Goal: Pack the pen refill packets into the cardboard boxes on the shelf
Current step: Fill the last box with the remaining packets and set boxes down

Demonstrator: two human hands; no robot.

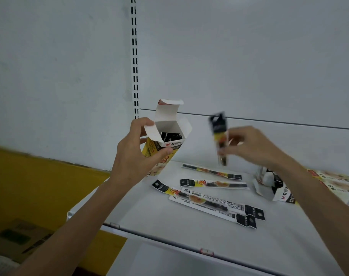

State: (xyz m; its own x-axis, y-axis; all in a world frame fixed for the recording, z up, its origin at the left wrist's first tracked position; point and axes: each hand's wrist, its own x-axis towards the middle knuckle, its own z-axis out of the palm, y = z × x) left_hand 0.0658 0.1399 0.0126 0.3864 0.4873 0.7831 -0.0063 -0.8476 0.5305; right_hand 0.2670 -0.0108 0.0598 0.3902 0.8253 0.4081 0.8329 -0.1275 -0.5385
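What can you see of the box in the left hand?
The box is a tall, narrow cardboard carton, yellow and white print outside, plain white inside. Its top lid and side flaps stand open, and black packet tops show inside. It is tilted, gripped by the left hand, thumb across the front. Whether its base touches the shelf is unclear.

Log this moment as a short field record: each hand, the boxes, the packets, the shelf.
left hand: grips the open box, held upright above the shelf
open box: top flaps up, dark packets inside
right hand: pinches one held packet, blurred, beside the box's opening, not yet in
loose packets: about five, flat on the shelf
second box: open, lying on its side at the right of the shelf
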